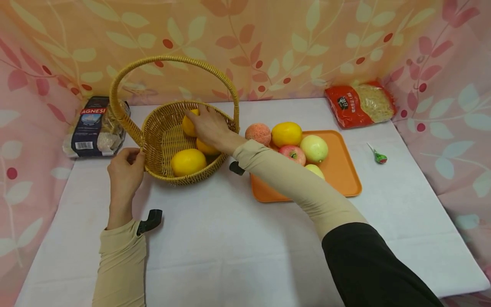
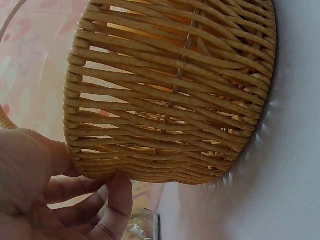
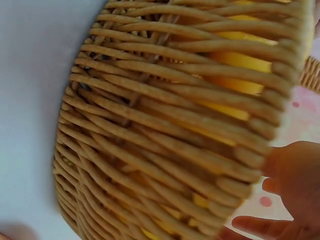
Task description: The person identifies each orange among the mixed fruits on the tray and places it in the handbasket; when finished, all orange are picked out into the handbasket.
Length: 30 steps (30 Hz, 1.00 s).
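Behind and left of the wicker basket (image 1: pixel 157 136), a navy-labelled AGNESI pasta bag (image 1: pixel 92 128) lies on the white tabletop (image 1: pixel 215 238). The left hand (image 1: pixel 125 175) pinches the basket's left rim, fingers bent. The basket stands upright, handle (image 1: pixel 176 59) raised, with a lemon (image 1: pixel 188 162) inside at its front; a second lemon (image 1: pixel 190 123) sits further back, and a third yellow fruit (image 1: pixel 207 147) is partly hidden. Inside the basket, the right hand (image 1: pixel 210 127) lays its fingers on the back lemon; whether they grip it I cannot tell. Right of the basket is an orange tray (image 1: pixel 341 170) with a rough coral ball (image 1: pixel 258 134), lemon, red apple (image 1: pixel 293 154) and two pale green fruits (image 1: pixel 314 149) on it or at its edge. Farther right of the basket lie a red noodle packet (image 1: pixel 360 104) and, rightmost, a lollipop (image 1: pixel 380 158).
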Motion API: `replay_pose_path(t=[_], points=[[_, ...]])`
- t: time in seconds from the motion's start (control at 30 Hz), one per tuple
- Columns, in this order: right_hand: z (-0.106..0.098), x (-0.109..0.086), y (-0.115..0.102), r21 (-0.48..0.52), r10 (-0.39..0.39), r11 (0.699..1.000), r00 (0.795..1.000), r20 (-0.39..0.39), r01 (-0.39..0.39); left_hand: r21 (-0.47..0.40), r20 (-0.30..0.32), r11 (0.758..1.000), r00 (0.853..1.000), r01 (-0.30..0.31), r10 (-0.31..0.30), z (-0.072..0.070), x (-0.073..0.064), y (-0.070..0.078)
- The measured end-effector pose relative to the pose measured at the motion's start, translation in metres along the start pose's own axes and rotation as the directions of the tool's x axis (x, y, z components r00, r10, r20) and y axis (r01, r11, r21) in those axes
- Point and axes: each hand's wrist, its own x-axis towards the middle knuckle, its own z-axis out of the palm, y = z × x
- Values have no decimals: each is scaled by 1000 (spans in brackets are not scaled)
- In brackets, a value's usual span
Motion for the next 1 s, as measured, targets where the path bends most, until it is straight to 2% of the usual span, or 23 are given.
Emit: replay_pose_path(t=[0.17, 0.33, 0.6, 0.73, 0.87, 1.0], points=[[-11, -11, -2, 15, -42, 999, 999, -10, 42, -12, 3, 1000, 1000, -1, 1, 0, -2, 0], [-27, -36, 3, 5, -126, 992, 990, -68, 127, -16, 3, 1000, 1000, -3, 3, 0, -2, 1], [-51, -82, 28, 64, -173, 981, 972, -161, 185, 16, 8, 1000, 1000, 9, -9, -1, -1, 1], [-59, -98, 43, 99, -181, 973, 959, -218, 207, 15, -3, 1000, 1000, 7, -7, -3, 0, 1], [-66, -106, 66, 101, -141, 981, 962, -233, 168, 10, -11, 1000, 1000, -2, 2, -1, 0, 1], [-70, -110, 99, 103, -50, 992, 979, -197, 71, 11, -3, 1000, 1000, -2, 2, 0, -1, 2]])
